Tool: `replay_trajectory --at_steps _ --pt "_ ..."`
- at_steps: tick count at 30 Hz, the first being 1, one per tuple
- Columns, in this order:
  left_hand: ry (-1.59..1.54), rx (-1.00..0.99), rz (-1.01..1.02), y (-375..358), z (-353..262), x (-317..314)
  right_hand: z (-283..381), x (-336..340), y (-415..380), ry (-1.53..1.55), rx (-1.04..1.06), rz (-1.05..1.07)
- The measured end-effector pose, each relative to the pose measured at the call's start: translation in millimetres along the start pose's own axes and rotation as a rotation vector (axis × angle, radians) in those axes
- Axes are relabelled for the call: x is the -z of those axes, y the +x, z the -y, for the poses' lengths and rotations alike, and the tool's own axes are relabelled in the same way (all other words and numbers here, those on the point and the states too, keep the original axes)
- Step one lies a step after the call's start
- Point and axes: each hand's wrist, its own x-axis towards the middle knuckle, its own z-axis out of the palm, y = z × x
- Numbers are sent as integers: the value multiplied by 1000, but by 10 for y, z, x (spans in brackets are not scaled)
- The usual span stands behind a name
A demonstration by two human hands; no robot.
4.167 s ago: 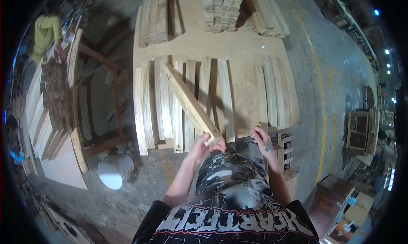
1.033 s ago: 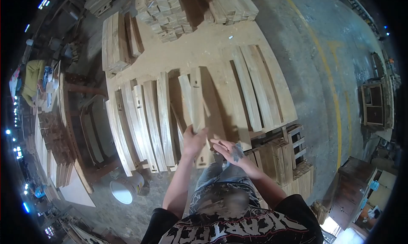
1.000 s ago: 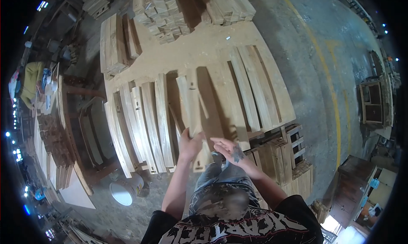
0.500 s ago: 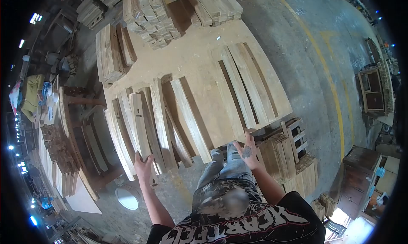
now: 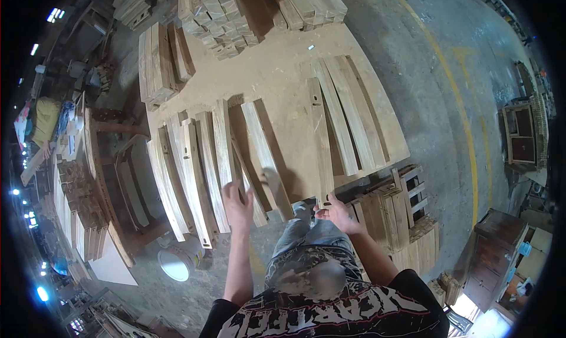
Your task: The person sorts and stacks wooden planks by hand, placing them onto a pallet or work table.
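My right hand [image 5: 337, 215] is at the near end of a slotted wooden rail [image 5: 319, 143], its fingers curled around that end. The rail lies lengthwise on the board, with small slots showing at both ends. My left hand [image 5: 237, 207] is raised over the near ends of the middle rails, fingers apart and nothing in them. Close to its right is a pale rail [image 5: 263, 146]. Left of it lies another slotted rail [image 5: 193, 179], its near end jutting past the board's edge, among several plain rails [image 5: 168, 179].
The rails rest on a broad tan board [image 5: 265, 73]. Stacked timber [image 5: 215, 20] stands at its far side. More wood is piled on a pallet [image 5: 389, 214] at the right, near my legs. A white bucket [image 5: 175, 264] stands on the floor at the left.
My left hand has left the slotted rail and moved right. The rail by my right hand has been turned so its slotted face shows; that hand has moved slightly nearer my body.
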Motion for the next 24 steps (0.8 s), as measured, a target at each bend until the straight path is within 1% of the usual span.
replay_trajectory --at_steps 2,3,5,6,7,8,10,11,13,14,15,16,18,19,22,24 --pt "-78 3 55 -91 -72 -144 -94 12 35 84 -5 15" --pt "-116 6 84 -147 -83 -216 -98 -6 20 212 -15 90" --pt "-119 -51 141 -253 -70 -342 -82 -58 -20 469 -31 242" --pt "-122 -81 170 -288 -96 -384 -97 -67 -11 512 -28 280" --pt "-169 -20 203 -322 -128 -432 -110 -75 -5 555 -25 318" --pt "-170 -3 247 -343 -142 -463 -118 -75 -5 598 -21 356" --pt "-170 32 333 -349 -206 -461 -204 2 36 487 -37 242" --pt "-158 -8 312 -350 -187 -494 -245 42 62 431 -48 186" --pt "-135 -88 273 -356 -143 -564 -255 116 100 10 -35 -33" --pt "-128 -59 295 -356 -115 -587 -266 144 128 -201 -27 -142" --pt "-121 -30 318 -336 -114 -600 -310 127 200 -188 31 -213" --pt "-113 0 341 -321 -118 -602 -323 166 208 -193 -1 -238" --pt "-61 -14 299 -305 -30 -687 -329 264 225 -201 -66 -286" --pt "-35 -21 278 -305 28 -743 -352 291 248 -185 -58 -290" --pt "-53 84 314 -281 114 -845 -400 352 287 -156 -22 -385" --pt "-62 93 232 -237 81 -898 -428 400 287 -185 -1 -403"
